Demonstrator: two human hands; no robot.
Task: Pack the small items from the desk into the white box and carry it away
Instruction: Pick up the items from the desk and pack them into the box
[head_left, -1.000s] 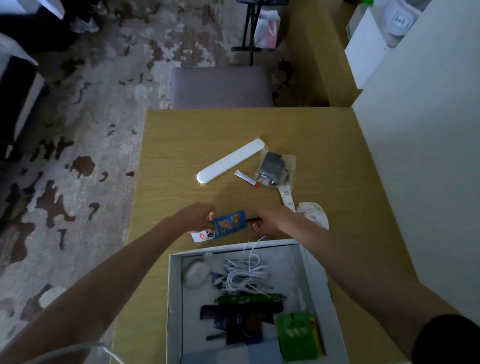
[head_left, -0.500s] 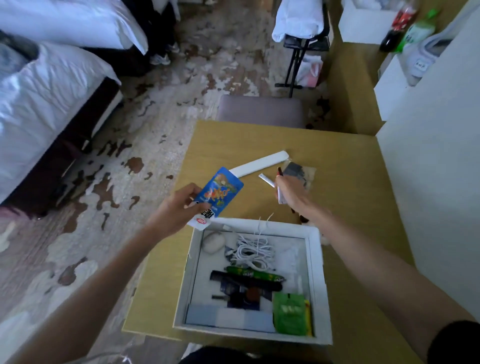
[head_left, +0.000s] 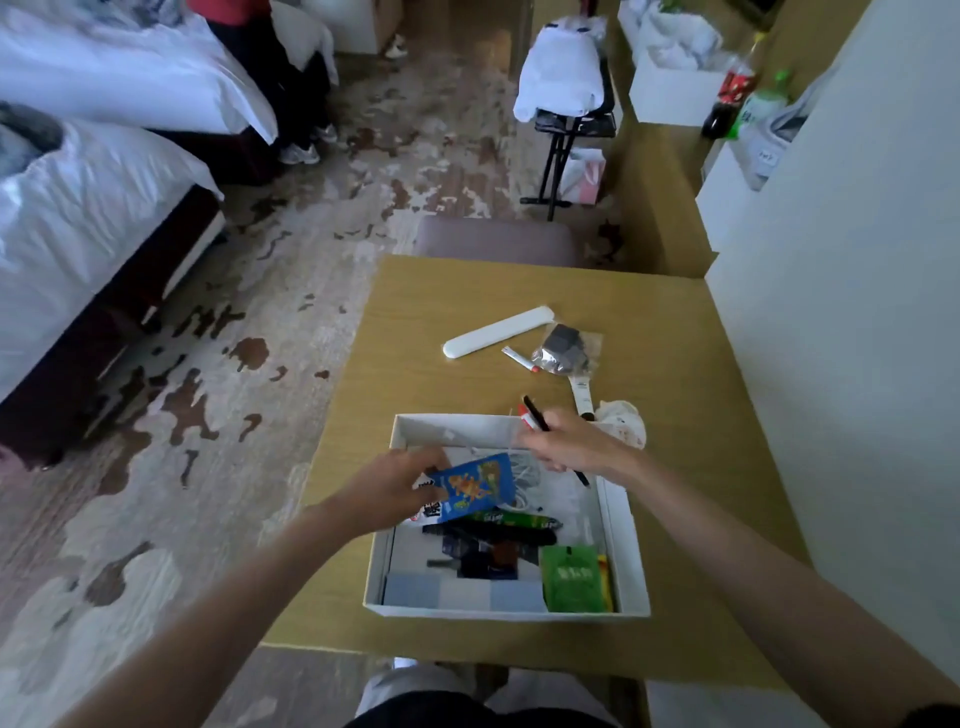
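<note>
1. Left hand (head_left: 395, 488): thumb and fingers pinch a blue packet (head_left: 475, 486). The packet hangs over the far-left part of the box (head_left: 618, 525). I cannot tell whether it touches anything below.
2. Right hand (head_left: 571, 447): fingers are curled round a black pen (head_left: 535, 415), held over the box's far-right corner. The pen's tip sticks out past my fingers and its tail shows under the hand. A small red-and-white item (head_left: 524, 415) is held beside the pen; it is too small to identify.
3. The box sits open on the surface (head_left: 415, 312), close to the near edge.
4. Box contents:
   - a white cable (head_left: 527, 470) at the far end
   - a green stick (head_left: 511, 518) across the middle
   - a green pouch (head_left: 571, 577) in the near-right corner
   - dark items in the centre, too dim to name
5. On the surface beyond the box:
   - a long white case (head_left: 498, 331)
   - a small tube (head_left: 519, 359) just beside it
   - a clear bag (head_left: 563, 351) with something dark inside
   - a white strip (head_left: 583, 395)
   - a crumpled wrapper (head_left: 623, 421) just right of my right hand
6. A stool (head_left: 498, 241) stands at the far edge. A bed (head_left: 78, 218) is to the left.
</note>
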